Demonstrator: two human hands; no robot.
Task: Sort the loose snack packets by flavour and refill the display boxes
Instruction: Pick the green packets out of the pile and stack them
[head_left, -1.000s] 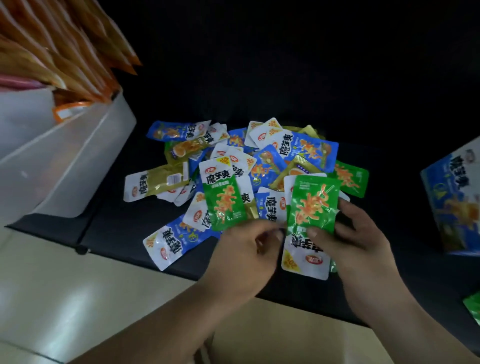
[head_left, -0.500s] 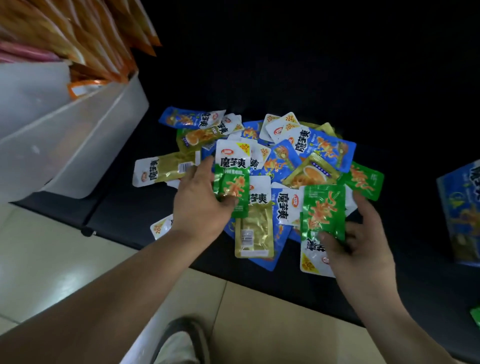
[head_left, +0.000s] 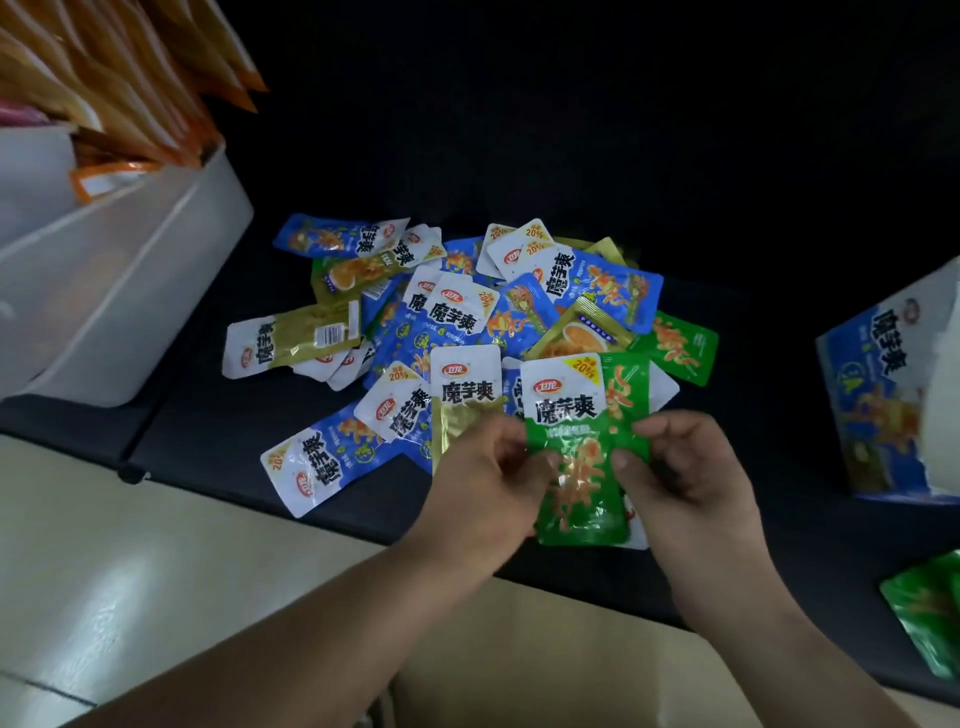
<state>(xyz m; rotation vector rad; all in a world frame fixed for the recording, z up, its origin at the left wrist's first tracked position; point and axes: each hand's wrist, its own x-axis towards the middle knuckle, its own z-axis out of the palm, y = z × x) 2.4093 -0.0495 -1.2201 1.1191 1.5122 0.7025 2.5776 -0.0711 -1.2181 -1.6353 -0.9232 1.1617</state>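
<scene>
**Green packets gathered at the near edge of the pile**

While both hands meet over the front of the dark shelf (head_left: 218, 441), they pinch a small stack of green packets (head_left: 582, 467) between them: the left hand (head_left: 483, 483) grips the stack's left edge with thumb and fingers, and the right hand (head_left: 680, 467) grips its right edge. The top packet stands with its long axis running away from the person, white label end farthest, green end nearest. At least one more green packet sits behind it, skewed toward the right hand.

Just beyond the green stack lies the loose pile (head_left: 467, 322), a mix of blue, yellow-gold and green packets overlapping at all angles. A lone green packet (head_left: 675, 348) rests at the pile's right rim, beyond the stack and nearer the right hand, so that hand looks the better placed to take it. A yellow-gold packet (head_left: 467, 405) lies touching the left hand's knuckles.

Well to the right of the stack stands a blue display box (head_left: 878, 405), and nearer the person more green packaging (head_left: 924, 613) shows at the frame edge; whether that is the green box I cannot tell. Left of the pile sits a white bin (head_left: 130, 291) holding orange packets (head_left: 119, 83).

Sorting looks far from done: most of the pile remains mixed.
</scene>
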